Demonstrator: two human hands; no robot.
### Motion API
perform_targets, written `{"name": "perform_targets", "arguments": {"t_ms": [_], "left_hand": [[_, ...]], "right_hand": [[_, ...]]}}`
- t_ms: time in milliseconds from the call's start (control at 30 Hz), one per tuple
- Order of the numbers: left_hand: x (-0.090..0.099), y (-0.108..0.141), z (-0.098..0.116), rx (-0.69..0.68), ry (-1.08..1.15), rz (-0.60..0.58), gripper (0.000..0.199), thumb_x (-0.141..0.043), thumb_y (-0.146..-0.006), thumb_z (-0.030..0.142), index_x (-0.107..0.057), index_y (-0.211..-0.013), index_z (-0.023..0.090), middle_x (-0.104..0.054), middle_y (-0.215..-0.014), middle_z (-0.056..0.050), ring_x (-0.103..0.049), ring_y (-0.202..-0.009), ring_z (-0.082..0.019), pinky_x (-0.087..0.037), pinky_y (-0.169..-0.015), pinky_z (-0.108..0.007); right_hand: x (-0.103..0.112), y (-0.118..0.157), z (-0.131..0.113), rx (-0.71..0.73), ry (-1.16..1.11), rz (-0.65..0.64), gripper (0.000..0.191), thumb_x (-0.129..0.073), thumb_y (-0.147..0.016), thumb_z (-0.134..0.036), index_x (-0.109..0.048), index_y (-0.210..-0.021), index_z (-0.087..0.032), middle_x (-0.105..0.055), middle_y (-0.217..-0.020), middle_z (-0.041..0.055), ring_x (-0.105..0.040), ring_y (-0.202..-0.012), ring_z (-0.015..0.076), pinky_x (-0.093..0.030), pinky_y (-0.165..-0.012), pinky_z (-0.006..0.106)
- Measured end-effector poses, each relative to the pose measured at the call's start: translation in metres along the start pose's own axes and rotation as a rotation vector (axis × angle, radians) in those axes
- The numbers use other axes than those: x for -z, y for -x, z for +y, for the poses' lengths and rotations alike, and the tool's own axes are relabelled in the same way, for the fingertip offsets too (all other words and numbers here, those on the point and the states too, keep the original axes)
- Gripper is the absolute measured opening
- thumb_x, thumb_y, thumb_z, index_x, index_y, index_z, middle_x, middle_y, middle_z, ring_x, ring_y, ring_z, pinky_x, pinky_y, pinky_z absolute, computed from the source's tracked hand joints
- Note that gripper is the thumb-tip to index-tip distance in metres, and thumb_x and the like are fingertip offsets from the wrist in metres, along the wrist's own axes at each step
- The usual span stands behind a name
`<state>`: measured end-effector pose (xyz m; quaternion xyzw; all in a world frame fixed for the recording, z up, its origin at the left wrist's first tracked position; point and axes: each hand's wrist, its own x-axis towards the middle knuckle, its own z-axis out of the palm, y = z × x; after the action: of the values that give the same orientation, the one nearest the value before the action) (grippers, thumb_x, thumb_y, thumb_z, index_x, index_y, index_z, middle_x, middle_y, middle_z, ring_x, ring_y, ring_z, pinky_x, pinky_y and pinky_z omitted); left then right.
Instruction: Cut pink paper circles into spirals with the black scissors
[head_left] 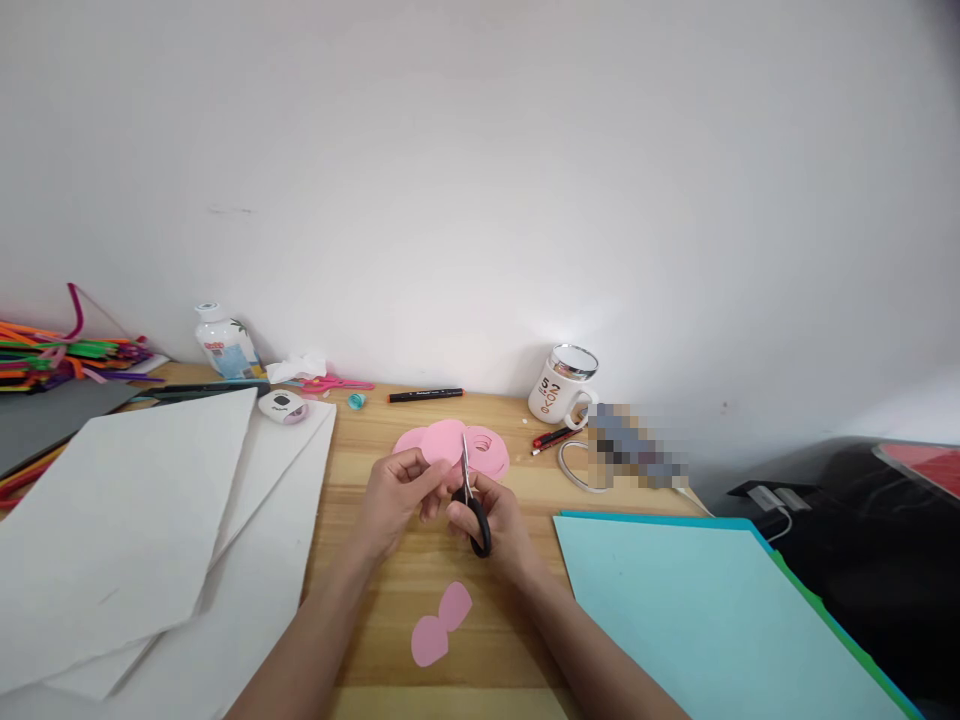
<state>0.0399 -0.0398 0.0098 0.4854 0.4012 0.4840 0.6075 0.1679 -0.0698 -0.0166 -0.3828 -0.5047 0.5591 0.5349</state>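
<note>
My left hand (397,495) pinches a rounded piece of pink paper (445,443) between thumb and fingers. In my right hand (499,515) is a pair of scissors (478,525) with black handles, its blades pointing up along the paper's right edge. Behind the hands lie more pink paper pieces (493,455), partly covered by the held one. Closer to me on the wooden table (375,640), a pink cutout (442,622) of two joined rounded lobes lies flat.
White sheets (127,520) cover the left side; light blue sheets (675,590) lie at right. Along the wall are a white bottle (227,343), pink scissors (334,383), a black marker (425,396) and a white mug (562,385). Colourful pipe cleaners (67,355) are piled far left.
</note>
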Motion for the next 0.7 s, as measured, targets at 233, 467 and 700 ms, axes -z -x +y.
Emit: {"name": "perform_targets", "arguments": {"t_ms": [233, 467, 700], "left_hand": [[-0.0003, 0.0007, 0.0034, -0.007, 0.027, 0.025, 0.029, -0.069, -0.066, 0.030, -0.052, -0.050, 0.014, -0.056, -0.044, 0.003, -0.042, -0.031, -0.004, -0.030, -0.033, -0.016], [0.0004, -0.0007, 0.0030, -0.022, 0.045, 0.042, 0.028, -0.069, -0.067, 0.029, -0.052, -0.050, 0.014, -0.054, -0.042, 0.004, -0.042, -0.030, -0.004, -0.029, -0.033, -0.016], [0.0001, -0.0004, 0.0001, -0.018, 0.003, -0.068, 0.029, -0.064, -0.072, 0.034, -0.058, -0.055, 0.012, -0.053, -0.041, 0.003, -0.042, -0.030, -0.005, -0.029, -0.032, -0.016]], "right_hand": [[0.0003, 0.0009, -0.0011, -0.036, 0.001, 0.019, 0.036, -0.074, -0.059, -0.041, -0.049, -0.071, -0.019, -0.046, -0.050, -0.0062, -0.041, -0.041, 0.0083, -0.031, -0.039, 0.019], [0.0002, 0.0014, 0.0014, -0.058, -0.003, 0.023, 0.037, -0.074, -0.059, -0.041, -0.048, -0.071, -0.019, -0.046, -0.048, -0.0075, -0.040, -0.037, 0.0074, -0.029, -0.036, 0.018], [-0.0012, 0.0014, 0.0047, -0.031, -0.046, -0.031, 0.036, -0.074, -0.061, -0.044, -0.051, -0.072, -0.018, -0.052, -0.051, -0.0046, -0.038, -0.039, 0.0070, -0.031, -0.038, 0.019]]}}
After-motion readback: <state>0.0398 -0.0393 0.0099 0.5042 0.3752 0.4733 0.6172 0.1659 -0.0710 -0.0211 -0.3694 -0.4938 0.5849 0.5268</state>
